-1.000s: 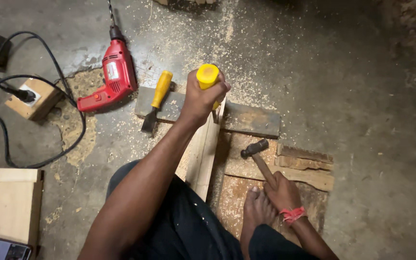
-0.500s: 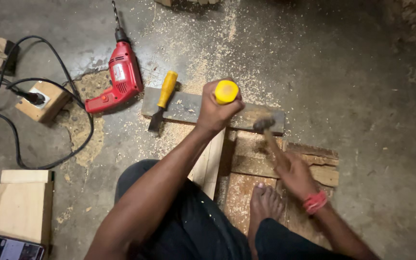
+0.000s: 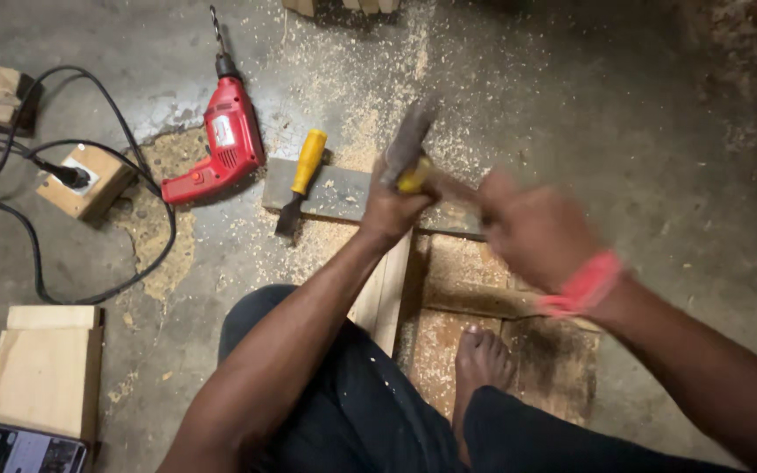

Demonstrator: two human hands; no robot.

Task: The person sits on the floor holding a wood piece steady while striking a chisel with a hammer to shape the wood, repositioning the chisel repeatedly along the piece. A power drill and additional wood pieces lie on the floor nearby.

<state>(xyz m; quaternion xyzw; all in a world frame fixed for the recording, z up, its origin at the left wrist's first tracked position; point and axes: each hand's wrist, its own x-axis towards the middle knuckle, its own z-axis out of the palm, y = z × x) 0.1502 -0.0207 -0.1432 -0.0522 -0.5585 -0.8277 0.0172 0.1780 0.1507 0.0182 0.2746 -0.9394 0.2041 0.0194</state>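
From its lower hold a second earlier, the right hand [image 3: 532, 232] had swung the blurred wooden-handled hammer [image 3: 409, 140] onto the yellow-handled chisel [image 3: 413, 175], gripped upright on the pale plank [image 3: 385, 289] by the left hand [image 3: 392, 210].

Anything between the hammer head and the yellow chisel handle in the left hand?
Nothing visible. The hammer head, blurred, sits right over the yellow chisel handle gripped by the left hand. The right hand swings from the side. The spare chisel lies apart, to the left.
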